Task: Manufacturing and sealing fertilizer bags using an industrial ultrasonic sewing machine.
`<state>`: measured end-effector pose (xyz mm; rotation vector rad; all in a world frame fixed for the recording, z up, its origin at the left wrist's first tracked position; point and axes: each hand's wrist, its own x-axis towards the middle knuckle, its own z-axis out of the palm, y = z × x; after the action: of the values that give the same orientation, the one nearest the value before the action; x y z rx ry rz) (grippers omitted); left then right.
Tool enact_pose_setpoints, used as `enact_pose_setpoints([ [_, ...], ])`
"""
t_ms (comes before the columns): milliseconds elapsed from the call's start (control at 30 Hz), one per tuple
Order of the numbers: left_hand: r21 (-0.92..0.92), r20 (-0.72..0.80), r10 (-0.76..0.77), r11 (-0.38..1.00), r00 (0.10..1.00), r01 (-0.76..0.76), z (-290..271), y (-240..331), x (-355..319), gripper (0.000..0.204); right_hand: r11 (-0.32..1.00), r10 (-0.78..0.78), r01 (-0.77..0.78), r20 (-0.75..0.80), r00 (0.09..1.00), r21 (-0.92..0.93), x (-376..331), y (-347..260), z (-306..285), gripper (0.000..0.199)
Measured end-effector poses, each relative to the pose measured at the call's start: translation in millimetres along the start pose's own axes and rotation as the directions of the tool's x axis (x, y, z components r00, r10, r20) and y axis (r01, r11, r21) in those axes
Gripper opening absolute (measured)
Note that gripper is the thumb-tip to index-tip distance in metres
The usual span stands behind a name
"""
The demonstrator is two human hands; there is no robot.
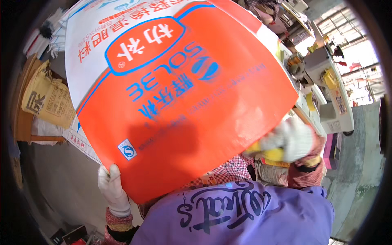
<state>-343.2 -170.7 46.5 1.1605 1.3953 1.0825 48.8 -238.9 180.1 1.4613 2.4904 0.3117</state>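
A large orange-and-white sack [228,114], printed in blue and red, spreads flat between a worker's two gloved hands; whether anything lies inside it cannot be told. Beyond the left hand [113,190], farther up on that side, a yellowish sack [55,98] leans by a wooden stand [23,118], its contents out of sight. The left hand, upright at the end of a raised forearm, pinches the orange sack's near left corner between thumb and fingers. The right hand [292,141], bent inward at the sack's near right edge, blurs; whether its fingers grip cannot be told. Past that hand stands a white sewing machine [337,118], with a purple apron [232,220] on the worker's body between the forearms. The orange sack's far end runs out of view, and its underside is hidden.
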Motion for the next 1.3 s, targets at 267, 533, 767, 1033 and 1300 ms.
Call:
enact_pose_setpoints([
  [267,-0.211,0.109,-0.081,0.972,0.991,0.103,16,2,7,0.031,0.687,0.640,-0.520,-0.083,0.764,0.508,63,73,23,0.041],
  [533,-0.252,0.017,-0.097,0.963,0.995,0.098,18,-13,7,0.039,0.692,0.644,-0.510,-0.119,0.756,0.511,67,55,104,0.037],
  [767,-0.106,0.256,-0.459,0.861,0.851,0.497,24,-23,-1,0.043,0.555,0.718,-0.598,0.030,0.696,0.579,44,-1,84,0.044],
  [1033,0.728,-0.032,-0.434,0.607,0.901,0.318,0,-160,22,0.032,-0.281,0.589,-0.248,0.371,0.718,0.927,31,-54,119,0.030],
  [1300,-0.658,-0.019,-0.867,0.386,0.498,0.646,-58,-265,-36,0.016,0.453,0.340,-0.227,0.069,0.938,0.862,153,-104,132,0.015],
])
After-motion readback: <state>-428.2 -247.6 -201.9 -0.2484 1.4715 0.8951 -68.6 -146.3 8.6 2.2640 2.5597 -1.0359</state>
